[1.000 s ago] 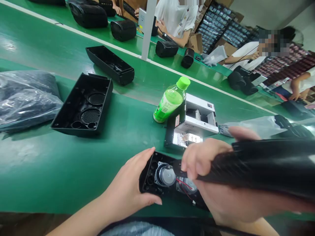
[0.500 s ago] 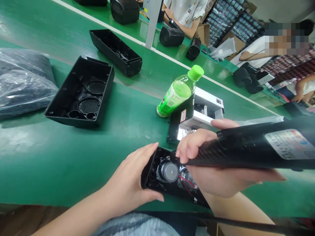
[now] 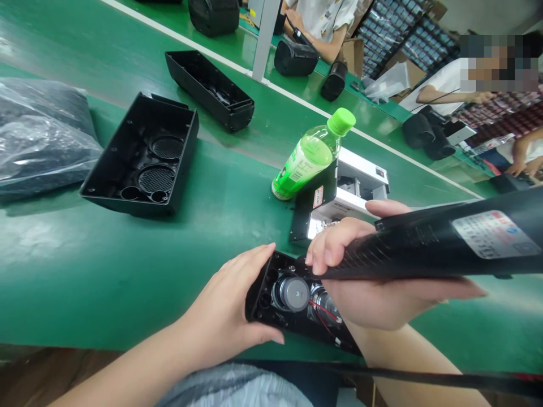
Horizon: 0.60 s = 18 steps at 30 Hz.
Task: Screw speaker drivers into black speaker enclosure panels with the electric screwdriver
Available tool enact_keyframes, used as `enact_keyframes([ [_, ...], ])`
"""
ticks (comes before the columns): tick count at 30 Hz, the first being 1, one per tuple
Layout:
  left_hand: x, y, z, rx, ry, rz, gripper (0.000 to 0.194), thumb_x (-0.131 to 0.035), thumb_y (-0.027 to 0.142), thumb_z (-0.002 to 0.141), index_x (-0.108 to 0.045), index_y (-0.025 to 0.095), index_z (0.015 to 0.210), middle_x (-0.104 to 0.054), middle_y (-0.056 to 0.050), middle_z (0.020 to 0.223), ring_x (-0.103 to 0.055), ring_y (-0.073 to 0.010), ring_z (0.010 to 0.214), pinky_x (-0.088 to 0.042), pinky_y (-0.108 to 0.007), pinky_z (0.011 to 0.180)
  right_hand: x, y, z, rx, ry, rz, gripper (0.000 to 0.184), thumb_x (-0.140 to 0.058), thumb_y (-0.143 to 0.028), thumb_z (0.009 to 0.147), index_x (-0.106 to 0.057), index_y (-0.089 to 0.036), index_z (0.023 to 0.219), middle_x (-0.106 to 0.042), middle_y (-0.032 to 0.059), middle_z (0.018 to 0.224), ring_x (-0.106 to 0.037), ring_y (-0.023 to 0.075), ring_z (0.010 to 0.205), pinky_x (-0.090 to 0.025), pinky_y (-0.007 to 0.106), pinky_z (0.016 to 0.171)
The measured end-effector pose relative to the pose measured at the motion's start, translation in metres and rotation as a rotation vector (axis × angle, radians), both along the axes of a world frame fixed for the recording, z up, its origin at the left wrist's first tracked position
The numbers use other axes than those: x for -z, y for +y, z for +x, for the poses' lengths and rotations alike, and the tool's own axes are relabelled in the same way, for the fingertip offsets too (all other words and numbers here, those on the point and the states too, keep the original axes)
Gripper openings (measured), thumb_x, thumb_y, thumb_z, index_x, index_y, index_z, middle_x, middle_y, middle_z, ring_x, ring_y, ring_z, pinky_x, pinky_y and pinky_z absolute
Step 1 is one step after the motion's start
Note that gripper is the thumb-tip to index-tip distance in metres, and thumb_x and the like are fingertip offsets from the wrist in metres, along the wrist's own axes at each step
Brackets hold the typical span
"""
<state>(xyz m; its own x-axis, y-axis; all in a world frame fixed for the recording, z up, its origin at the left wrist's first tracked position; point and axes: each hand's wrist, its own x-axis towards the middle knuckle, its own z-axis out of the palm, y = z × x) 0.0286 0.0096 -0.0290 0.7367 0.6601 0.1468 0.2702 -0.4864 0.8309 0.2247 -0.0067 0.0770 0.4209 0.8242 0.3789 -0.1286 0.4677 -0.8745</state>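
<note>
**A:** Far left?

**B:** A clear plastic bag (image 3: 46,138) of dark contents on the green surface (image 3: 229,215), then an open black shell (image 3: 123,155) with two round grilles.

**A:** And next?

**B:** The left hand (image 3: 227,297), thumb and fingers set wide, clasps the left end of a black housing (image 3: 303,328), which lies between the person's two hands.

**A:** Its long axis?

**B:** Slanting from the clasped end down to the lower right, where the right forearm hides the far end. Inside, a round grey driver (image 3: 296,294) sits near the left palm, with red wires (image 3: 324,326) to its right.

**A:** Beyond it?

**B:** A green-capped bottle (image 3: 303,164) beside a black-and-white device (image 3: 350,209).

**A:** And at right?

**B:** The right hand (image 3: 375,305), wrapped around a long black tool (image 3: 424,249) lying nearly level, its nose pointing left over the housing's far edge, close by the driver. Whether the tip touches, one cannot tell.

**A:** Which hand is nearer?

**B:** The left, in contact; the housing's clasped end lies leftward of the right.
</note>
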Motion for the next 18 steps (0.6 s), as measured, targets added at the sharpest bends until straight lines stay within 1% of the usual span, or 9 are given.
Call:
enact_keyframes([
  [3,-0.001,0.000,-0.001,0.010,0.006,0.001,0.126,-0.088,0.072,0.074,-0.011,0.044,0.170,-0.046,-0.011,0.171,-0.048,-0.0375,0.155,-0.048,-0.063,0.124,0.003,0.002,0.000,-0.006,-0.012,0.006,0.062,-0.066,-0.083,0.086,-0.075,-0.029,0.116,-0.068,-0.0014,0.060,-0.056,0.0187,0.041,-0.051,0.031,0.040],
  [6,-0.003,0.001,-0.001,0.011,0.000,0.007,0.126,-0.089,0.071,0.075,-0.011,0.044,0.170,-0.045,-0.011,0.171,-0.047,-0.0383,0.155,-0.048,-0.065,0.124,0.008,0.006,-0.001,0.004,-0.042,0.069,0.062,-0.056,-0.082,0.094,-0.073,-0.027,0.117,-0.067,-0.0020,0.058,-0.053,0.0179,0.036,-0.049,0.030,0.036],
  [8,-0.003,0.001,-0.002,0.010,-0.002,0.010,0.126,-0.089,0.071,0.074,-0.011,0.044,0.170,-0.045,-0.012,0.171,-0.048,-0.0387,0.155,-0.048,-0.065,0.123,0.012,0.010,-0.001,0.015,-0.053,0.108,0.065,-0.051,-0.084,0.094,-0.072,-0.026,0.115,-0.066,-0.0023,0.056,-0.051,0.0172,0.034,-0.047,0.029,0.033],
  [11,-0.004,0.001,-0.001,0.012,0.001,0.010,0.127,-0.089,0.071,0.074,-0.010,0.045,0.169,-0.046,-0.012,0.171,-0.048,-0.0389,0.155,-0.049,-0.066,0.122,0.015,0.012,0.000,0.024,-0.066,0.118,0.069,-0.049,-0.086,0.093,-0.073,-0.025,0.115,-0.066,-0.0019,0.055,-0.051,0.0174,0.033,-0.046,0.030,0.032],
  [12,-0.004,0.002,-0.001,0.014,0.001,0.010,0.127,-0.090,0.070,0.074,-0.009,0.045,0.169,-0.046,-0.012,0.171,-0.048,-0.0388,0.155,-0.049,-0.066,0.122,0.015,0.012,0.000,0.018,-0.068,0.138,0.071,-0.049,-0.088,0.092,-0.074,-0.025,0.115,-0.066,-0.0018,0.055,-0.050,0.0177,0.032,-0.046,0.030,0.030],
  [14,-0.005,0.002,-0.001,0.015,0.006,0.009,0.128,-0.090,0.069,0.074,-0.008,0.046,0.169,-0.046,-0.012,0.171,-0.049,-0.0387,0.155,-0.049,-0.067,0.122,0.013,0.010,0.000,-0.003,-0.061,0.119,0.071,-0.052,-0.087,0.091,-0.075,-0.025,0.117,-0.067,-0.0010,0.056,-0.053,0.0186,0.034,-0.048,0.031,0.032],
  [16,-0.005,0.002,0.000,0.015,0.012,0.007,0.129,-0.091,0.069,0.073,-0.008,0.045,0.169,-0.045,-0.012,0.171,-0.048,-0.0390,0.155,-0.049,-0.067,0.122,0.009,0.007,0.000,-0.035,-0.051,0.065,0.069,-0.058,-0.086,0.088,-0.076,-0.027,0.118,-0.069,-0.0001,0.059,-0.056,0.0192,0.038,-0.052,0.032,0.038],
  [18,-0.004,0.001,-0.001,0.014,0.013,0.004,0.130,-0.092,0.068,0.073,-0.009,0.045,0.170,-0.045,-0.011,0.172,-0.047,-0.0391,0.156,-0.048,-0.066,0.123,0.005,0.003,-0.001,-0.037,-0.039,0.004,0.064,-0.066,-0.083,0.086,-0.076,-0.028,0.118,-0.071,0.0004,0.062,-0.058,0.0196,0.043,-0.054,0.032,0.043],
])
